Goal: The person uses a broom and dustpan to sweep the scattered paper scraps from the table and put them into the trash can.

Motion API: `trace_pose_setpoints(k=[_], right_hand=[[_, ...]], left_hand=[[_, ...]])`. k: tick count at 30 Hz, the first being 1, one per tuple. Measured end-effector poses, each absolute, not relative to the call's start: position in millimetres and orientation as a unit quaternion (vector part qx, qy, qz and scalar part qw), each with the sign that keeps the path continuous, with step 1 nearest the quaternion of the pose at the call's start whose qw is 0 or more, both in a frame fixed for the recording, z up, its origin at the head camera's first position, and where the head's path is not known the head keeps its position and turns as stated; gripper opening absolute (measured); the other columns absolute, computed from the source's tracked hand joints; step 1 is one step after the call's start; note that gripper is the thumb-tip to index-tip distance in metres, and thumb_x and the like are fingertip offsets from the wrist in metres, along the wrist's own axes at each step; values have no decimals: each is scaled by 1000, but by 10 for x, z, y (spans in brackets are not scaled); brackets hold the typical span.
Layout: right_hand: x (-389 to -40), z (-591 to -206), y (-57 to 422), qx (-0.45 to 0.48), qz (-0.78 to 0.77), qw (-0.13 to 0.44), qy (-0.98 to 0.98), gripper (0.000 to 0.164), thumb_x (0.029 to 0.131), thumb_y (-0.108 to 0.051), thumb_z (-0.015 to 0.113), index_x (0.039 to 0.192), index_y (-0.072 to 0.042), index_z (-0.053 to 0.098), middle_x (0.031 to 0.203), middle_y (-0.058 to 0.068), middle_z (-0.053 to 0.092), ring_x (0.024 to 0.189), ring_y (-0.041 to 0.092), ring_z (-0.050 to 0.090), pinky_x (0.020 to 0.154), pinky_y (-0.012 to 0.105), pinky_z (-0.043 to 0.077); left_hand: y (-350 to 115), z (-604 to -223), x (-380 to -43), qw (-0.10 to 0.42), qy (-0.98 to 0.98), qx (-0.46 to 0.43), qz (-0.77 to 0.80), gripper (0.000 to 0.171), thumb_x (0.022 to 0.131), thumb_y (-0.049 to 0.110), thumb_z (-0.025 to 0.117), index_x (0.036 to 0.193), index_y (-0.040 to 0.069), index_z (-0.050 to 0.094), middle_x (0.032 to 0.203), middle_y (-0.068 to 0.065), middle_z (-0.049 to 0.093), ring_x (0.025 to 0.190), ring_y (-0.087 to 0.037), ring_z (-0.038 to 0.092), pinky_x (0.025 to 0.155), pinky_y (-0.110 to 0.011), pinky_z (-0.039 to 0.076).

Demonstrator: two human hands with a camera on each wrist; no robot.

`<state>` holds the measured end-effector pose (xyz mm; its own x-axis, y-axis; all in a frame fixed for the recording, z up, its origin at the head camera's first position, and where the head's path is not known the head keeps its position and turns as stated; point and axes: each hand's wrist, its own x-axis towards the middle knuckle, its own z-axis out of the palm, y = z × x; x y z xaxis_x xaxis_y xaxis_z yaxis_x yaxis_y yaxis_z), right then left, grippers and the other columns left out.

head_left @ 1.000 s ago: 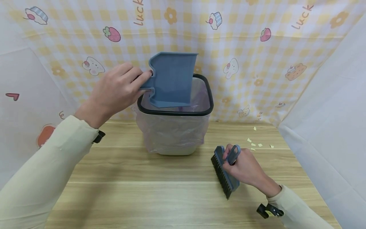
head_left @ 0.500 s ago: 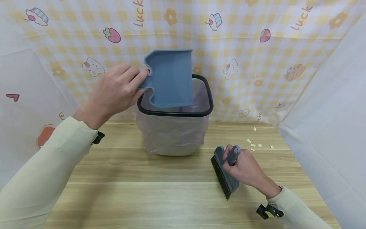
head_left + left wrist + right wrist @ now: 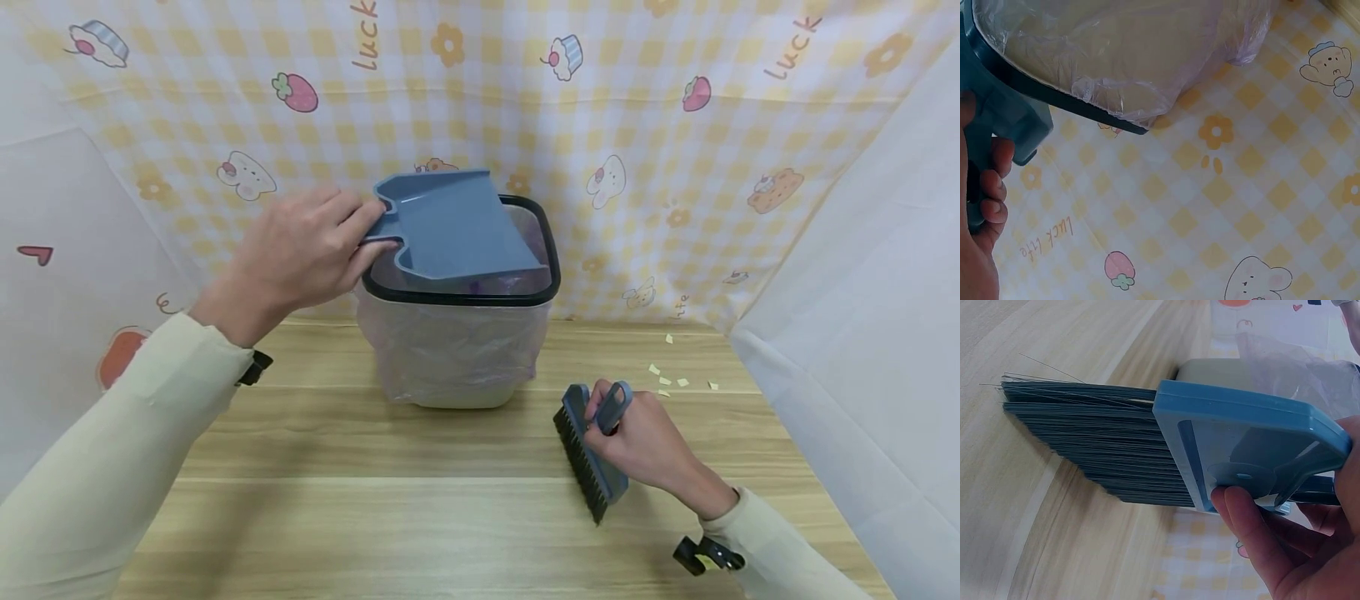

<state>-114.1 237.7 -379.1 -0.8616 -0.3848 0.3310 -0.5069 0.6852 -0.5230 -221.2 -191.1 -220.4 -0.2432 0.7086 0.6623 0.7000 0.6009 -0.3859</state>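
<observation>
My left hand grips the short handle of a blue dustpan, held tilted over the mouth of a trash bin. The pan's face shows no scraps on it. In the left wrist view, fingers curl round the dustpan's handle beside the bin's dark rim. My right hand holds a blue hand brush with dark bristles, low over the table right of the bin. The right wrist view shows the brush's bristles and the thumb and fingers round its handle.
Several small pale paper scraps lie on the wooden table behind the right hand. A thin translucent bag lines the bin and hangs over its black rim. A checked curtain stands behind, with white cloth at the sides.
The dustpan has tipped from nearly upright to a flatter slant, its top edge coming down and its right corner shifting toward the bin's right rim. The right hand and brush stay put.
</observation>
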Motion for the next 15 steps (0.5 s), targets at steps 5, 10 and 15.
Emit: trace_pose_setpoints(k=[5,10,15], right_hand=[[-1141,-3788,2377,243,315,93,-913,22,79,0,71,89,-18,64,56,-22,40,47,-4,35,46,24,34],[-1137,-3784,2380,240,315,89,-914,23,79,1,72,89,-18,64,56,-22,40,46,-4,36,45,24,34],[-1139,-3783,2381,241,314,91,-914,23,79,1,72,89,-18,64,56,-22,41,46,-4,36,45,24,34]], left_hand=[[-1902,-2240,-2156,418,-787,-454,-6,44,113,32,60,113,-10,69,94,-25,74,71,-40,68,59,-51,60],[-1893,-2276,-2077,414,-790,-452,-16,58,119,41,44,114,-10,70,99,-26,75,76,-41,71,62,-53,62],[-1886,-2314,-1978,414,-791,-450,-26,61,120,44,42,115,-10,71,98,-26,75,75,-42,71,60,-54,61]])
